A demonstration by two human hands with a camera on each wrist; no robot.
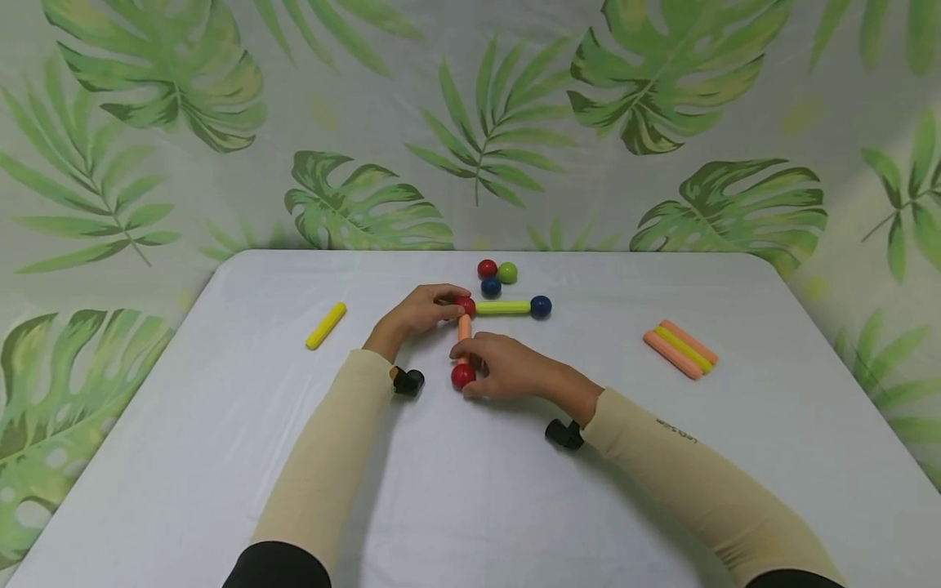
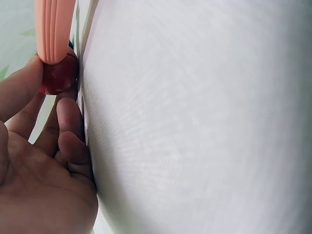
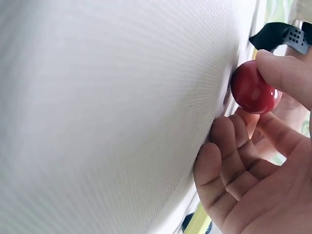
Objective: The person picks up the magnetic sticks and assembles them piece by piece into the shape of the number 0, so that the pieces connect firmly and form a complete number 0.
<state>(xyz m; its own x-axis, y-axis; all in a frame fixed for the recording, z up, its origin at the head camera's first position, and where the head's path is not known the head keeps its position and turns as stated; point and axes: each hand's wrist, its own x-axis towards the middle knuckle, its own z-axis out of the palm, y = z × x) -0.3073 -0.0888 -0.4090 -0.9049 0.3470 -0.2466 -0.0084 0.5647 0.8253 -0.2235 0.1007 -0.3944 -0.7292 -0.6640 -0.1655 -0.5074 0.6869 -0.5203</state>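
My left hand [image 1: 426, 309] pinches a red ball [image 2: 60, 75] at the corner of a joined shape. From that ball a light green stick [image 1: 503, 308] runs right to a dark blue ball [image 1: 541, 307]. A salmon-coloured ridged stick [image 2: 54, 29] runs from the corner towards me, down to a second red ball [image 1: 463, 376]. My right hand [image 1: 512, 367] holds this nearer ball, its thumb [image 3: 282, 73] on the glossy surface and its fingers curled around the far side. Part of the salmon stick is hidden behind the right fingers.
Behind the shape sit a loose red ball [image 1: 487, 269], a green ball [image 1: 507, 273] and a blue ball [image 1: 491, 287]. One yellow stick [image 1: 326, 326] lies at the left. Two salmon sticks [image 1: 672, 354] flank a yellow stick [image 1: 684, 347] at the right of the white table [image 1: 470, 506].
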